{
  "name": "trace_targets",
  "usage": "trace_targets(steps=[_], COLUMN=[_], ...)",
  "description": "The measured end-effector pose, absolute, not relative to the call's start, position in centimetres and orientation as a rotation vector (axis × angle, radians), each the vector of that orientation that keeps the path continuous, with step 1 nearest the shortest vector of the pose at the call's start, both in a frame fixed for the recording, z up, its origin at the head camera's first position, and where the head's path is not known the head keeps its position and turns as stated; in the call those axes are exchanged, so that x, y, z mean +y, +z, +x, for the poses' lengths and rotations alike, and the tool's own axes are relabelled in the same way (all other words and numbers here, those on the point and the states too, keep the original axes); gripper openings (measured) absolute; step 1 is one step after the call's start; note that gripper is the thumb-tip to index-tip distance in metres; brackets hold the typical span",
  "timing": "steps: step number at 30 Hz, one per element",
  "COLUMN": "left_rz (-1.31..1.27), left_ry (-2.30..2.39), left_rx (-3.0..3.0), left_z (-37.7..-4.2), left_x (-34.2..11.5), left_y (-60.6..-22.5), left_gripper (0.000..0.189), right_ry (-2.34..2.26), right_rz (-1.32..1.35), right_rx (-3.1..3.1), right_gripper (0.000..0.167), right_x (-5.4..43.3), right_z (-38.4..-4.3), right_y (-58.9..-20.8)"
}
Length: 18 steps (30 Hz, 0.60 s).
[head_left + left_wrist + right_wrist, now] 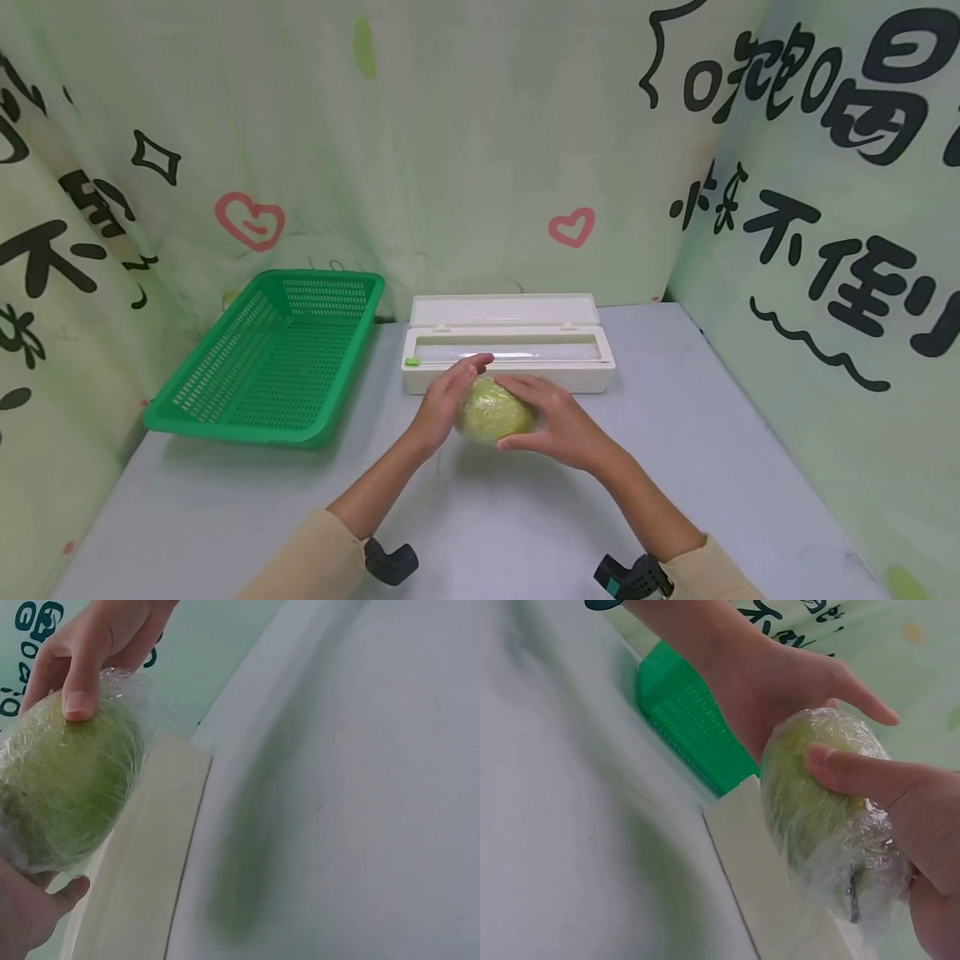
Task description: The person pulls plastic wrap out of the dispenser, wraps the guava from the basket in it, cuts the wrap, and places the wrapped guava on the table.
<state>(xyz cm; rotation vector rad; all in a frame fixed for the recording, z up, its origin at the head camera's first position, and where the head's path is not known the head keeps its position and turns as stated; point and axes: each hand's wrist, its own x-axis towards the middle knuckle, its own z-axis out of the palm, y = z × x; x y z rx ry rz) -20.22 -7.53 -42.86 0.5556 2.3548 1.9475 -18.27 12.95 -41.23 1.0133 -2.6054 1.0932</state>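
Observation:
A yellow-green pear wrapped in clear cling film is held above the table, in front of a white box. In the right wrist view its dark stem shows through crumpled film. My right hand grips the pear from the right, thumb pressed on the near side and fingers over the far side. On the other side, my left hand rests its palm against the film, with fingers extended and the thumb sticking out. Part of the left hand is hidden behind the pear in the right wrist view.
Behind the hands stands a white cling film dispenser, its lid raised and a green slider at its left. A green perforated basket sits at the table's left. Printed cloth encloses the back and sides.

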Motion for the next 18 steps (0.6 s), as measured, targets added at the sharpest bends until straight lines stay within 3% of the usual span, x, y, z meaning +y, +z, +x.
trace_targets(steps=[3, 9, 18], left_rz=[0.539, 0.508, 0.432], left_ry=[1.869, 1.689, 1.735], left_rx=[2.396, 2.398, 2.403], left_z=[-20.2, -20.2, -20.2], left_x=[-7.7, -8.2, -9.4], left_y=[-42.9, -43.3, -42.9], left_gripper=[0.048, 0.077, 0.054], right_ry=[1.018, 0.999, 1.036], right_rz=[1.011, 1.004, 0.951], right_rx=[-2.584, -2.574, -2.599], right_gripper=[0.082, 0.089, 0.092], right_x=[12.9, 12.8, 13.9], right_z=[-18.3, -18.4, -18.9], right_y=[-41.3, -41.5, -42.0])
